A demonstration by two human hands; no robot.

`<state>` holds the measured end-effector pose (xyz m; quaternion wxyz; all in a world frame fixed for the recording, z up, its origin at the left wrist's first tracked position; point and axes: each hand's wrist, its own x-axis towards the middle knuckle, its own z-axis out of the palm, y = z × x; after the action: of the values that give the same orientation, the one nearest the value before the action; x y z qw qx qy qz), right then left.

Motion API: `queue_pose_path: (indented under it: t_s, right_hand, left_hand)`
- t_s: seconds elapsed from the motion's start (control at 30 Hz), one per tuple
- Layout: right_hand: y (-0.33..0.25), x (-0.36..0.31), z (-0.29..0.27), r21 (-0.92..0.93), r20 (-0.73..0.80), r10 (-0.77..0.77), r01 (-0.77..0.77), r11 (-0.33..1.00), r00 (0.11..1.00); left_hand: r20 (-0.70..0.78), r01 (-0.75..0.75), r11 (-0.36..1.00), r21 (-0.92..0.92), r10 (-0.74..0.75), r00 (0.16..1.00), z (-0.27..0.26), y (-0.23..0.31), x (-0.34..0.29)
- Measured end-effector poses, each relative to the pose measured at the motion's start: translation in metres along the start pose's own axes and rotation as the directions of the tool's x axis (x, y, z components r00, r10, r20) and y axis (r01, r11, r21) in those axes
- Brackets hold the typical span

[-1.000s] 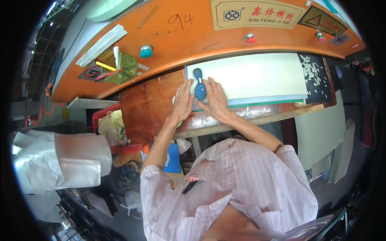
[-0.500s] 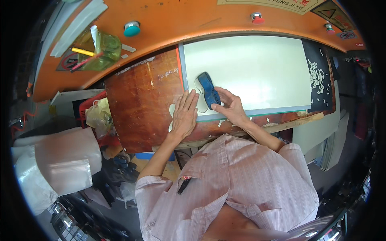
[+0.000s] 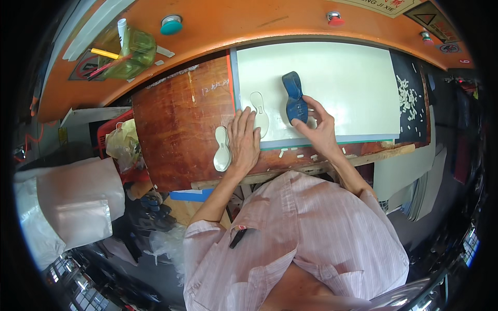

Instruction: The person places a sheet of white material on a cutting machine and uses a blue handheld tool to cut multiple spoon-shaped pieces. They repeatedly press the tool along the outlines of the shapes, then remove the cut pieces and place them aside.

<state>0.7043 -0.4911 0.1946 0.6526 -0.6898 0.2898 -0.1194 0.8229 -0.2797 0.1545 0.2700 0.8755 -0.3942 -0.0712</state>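
My right hand (image 3: 320, 128) grips the lower right edge of a blue sole-shaped cutting die (image 3: 294, 98), thumb at its near end and fingers along its side. The die stands upright over a pale sheet (image 3: 347, 88); whether it touches the sheet I cannot tell. Left of it, a sole-shaped outline (image 3: 261, 123) with a small slot shows in the sheet. My left hand (image 3: 243, 142) lies flat with fingers stretched, its fingertips at the sheet's left edge beside that outline. Close by on its left, pale sole-shaped pieces (image 3: 222, 150) rest on the brown board, partly behind the hand.
An orange machine beam (image 3: 249, 26) with a green button (image 3: 171, 25) and red buttons spans the far side. A green pen holder (image 3: 137, 54) sits at its left. Small white scraps (image 3: 409, 101) lie on the black surface at right. The brown board (image 3: 171, 119) extends leftward.
My right hand has moved the die rightward and farther off, uncovering the sole-shaped outline in the sheet. My left hand has shifted slightly right, showing more of the pale pieces.
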Motion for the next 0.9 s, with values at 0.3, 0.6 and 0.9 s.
queue_pose_path:
  t_s: [0.3, 0.6, 0.9]
  right_hand:
    - [0.026, -0.002, 0.034, -0.525, 0.071, -0.527, 0.481, 0.702, 0.847]
    - [0.025, 0.006, 0.045, -0.577, 0.079, -0.483, 0.435, 0.691, 0.872]
    - [0.024, 0.023, 0.045, -0.591, 0.071, -0.496, 0.437, 0.678, 0.865]
  left_hand:
    - [0.010, 0.000, 0.999, 0.045, 0.000, 1.000, 0.001, 0.001, 0.009]
    - [0.026, 0.007, 0.999, 0.042, -0.008, 1.000, -0.002, 0.000, 0.021]
    - [-0.245, 0.056, 0.967, -0.250, -0.119, 0.962, -0.007, 0.016, -0.032]
